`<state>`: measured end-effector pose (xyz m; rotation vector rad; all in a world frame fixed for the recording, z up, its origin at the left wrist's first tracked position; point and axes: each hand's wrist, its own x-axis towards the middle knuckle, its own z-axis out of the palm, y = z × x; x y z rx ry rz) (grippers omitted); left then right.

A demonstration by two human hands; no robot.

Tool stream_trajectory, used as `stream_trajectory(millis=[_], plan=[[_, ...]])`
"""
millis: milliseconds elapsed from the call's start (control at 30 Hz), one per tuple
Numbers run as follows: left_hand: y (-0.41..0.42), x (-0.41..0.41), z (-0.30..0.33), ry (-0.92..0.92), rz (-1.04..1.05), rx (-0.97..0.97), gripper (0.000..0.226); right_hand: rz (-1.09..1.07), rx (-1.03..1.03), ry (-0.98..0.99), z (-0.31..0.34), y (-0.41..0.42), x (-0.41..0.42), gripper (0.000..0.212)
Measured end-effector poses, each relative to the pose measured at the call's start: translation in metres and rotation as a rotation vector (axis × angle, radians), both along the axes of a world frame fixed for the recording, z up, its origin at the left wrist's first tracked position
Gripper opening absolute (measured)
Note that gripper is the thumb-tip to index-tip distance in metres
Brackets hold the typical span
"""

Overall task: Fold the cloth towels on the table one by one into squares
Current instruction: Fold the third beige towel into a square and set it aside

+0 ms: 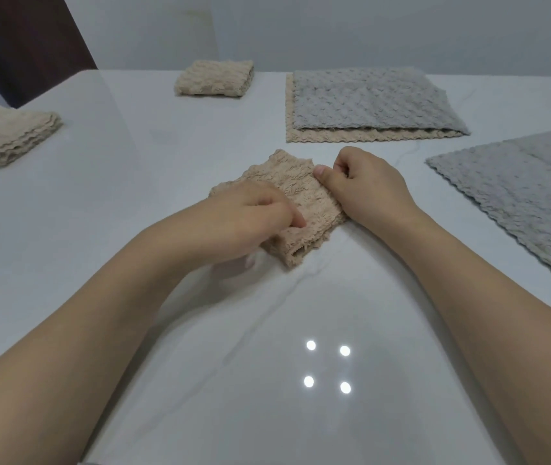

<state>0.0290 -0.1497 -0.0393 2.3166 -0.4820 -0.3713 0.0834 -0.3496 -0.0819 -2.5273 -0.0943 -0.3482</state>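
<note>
Nearest the camera, a glossy white table (267, 330) is seen, with four bright light spots (326, 365) reflected in its surface. Two bare forearms are stretched forward over it from the lower corners.

At the middle of the table, a folded beige towel (301, 193) is laid flat between the two hands. The left hand (250, 219) is placed on the towel's near left part, covering it; its fingers are curled downward, and the fabric appears to be pinched under the fingertips at the near edge, though the exact contact is blurred. The right hand (361, 186) is set against the towel's right edge, with the fingers curled in and the thumb pressed onto the fabric, so that the edge is pinched there. The towel's far corner is left uncovered beyond both hands.

To the right, a flat grey towel (519, 203) is spread out and cut off by the frame edge. Farther back on the right, a folded grey towel (371, 102) is laid on top of a flat beige towel (301, 137), whose near and left borders are left showing. At the left edge, a beige folded square (9, 135) is seen, and at the far side of the table a second beige folded square (213, 78) is set. Behind the table, a pale wall (334, 28) and a dark panel (26, 38) are visible.
</note>
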Motion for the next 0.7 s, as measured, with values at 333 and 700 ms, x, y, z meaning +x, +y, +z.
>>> stream_trajectory(millis=[333,700], plan=[[0.000,0.004,-0.007,-0.161,-0.102,0.235,0.021,-0.006,0.008,-0.003,0.001,0.001,-0.001,0.034],[0.003,-0.010,-0.004,-0.092,-0.246,0.402,0.069,-0.010,0.023,0.005,0.000,0.001,-0.001,0.039]])
